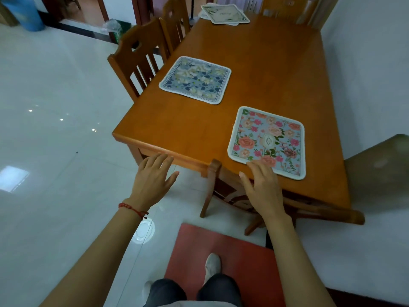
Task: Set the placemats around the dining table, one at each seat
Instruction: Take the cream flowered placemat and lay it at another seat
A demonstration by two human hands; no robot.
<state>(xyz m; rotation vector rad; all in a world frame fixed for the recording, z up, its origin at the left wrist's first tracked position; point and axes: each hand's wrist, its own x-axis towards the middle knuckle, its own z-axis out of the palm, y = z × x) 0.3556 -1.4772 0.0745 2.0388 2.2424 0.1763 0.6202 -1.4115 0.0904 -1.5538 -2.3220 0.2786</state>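
squaring the near placemat

we should nudge the pink floral placemat (269, 141) gently until its edge runs parallel with the dining table (254, 69) edge, centred on the near chair (232, 196). our right hand (263, 188) is spread, fingertips touching the mat's near corner, gripping nothing. our left hand (153, 180) hangs flat and empty by the table corner. the blue floral placemat (195, 80) lies at the left seat; spare placemats (225, 14) wait stacked at the far end.

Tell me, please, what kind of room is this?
Most likely a dining room in a home. A wooden dining table has wooden chairs pushed up to it, flowered placemats lie at the seats, and the floor is glossy white tile.
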